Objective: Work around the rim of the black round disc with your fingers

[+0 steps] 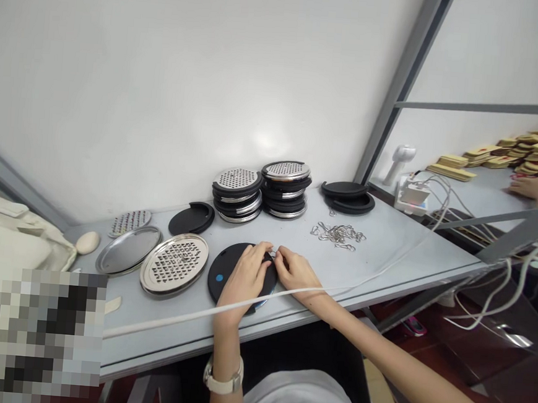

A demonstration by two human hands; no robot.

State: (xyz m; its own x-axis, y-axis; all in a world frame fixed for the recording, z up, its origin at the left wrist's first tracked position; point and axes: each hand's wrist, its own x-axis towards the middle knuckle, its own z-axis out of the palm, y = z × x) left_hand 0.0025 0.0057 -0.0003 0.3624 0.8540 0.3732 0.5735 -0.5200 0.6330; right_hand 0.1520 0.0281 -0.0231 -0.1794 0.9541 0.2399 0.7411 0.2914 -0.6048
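A round black plastic holder (pixel 221 261) with a blue dot lies near the front edge of the table. My left hand (pixel 244 277) rests over it with bent fingers, pressing it down and gripping near its right rim. At that rim, my right hand (pixel 297 274) pinches a small wire clip (pixel 272 254), mostly covered by fingertips. Several similar metal clips (pixel 340 233) lie in a loose pile beyond my right hand. To the left of the holder are a round metal grater plate (pixel 175 264) and a plain metal disc (pixel 128 249).
Two stacks of graters in black holders (pixel 236 189) stand by the wall. More black holders (pixel 347 196) lie right of them. A white cable (pixel 185 314) crosses in front of my wrists. At right, another person's hand (pixel 533 187) is near yellow pieces (pixel 452 172).
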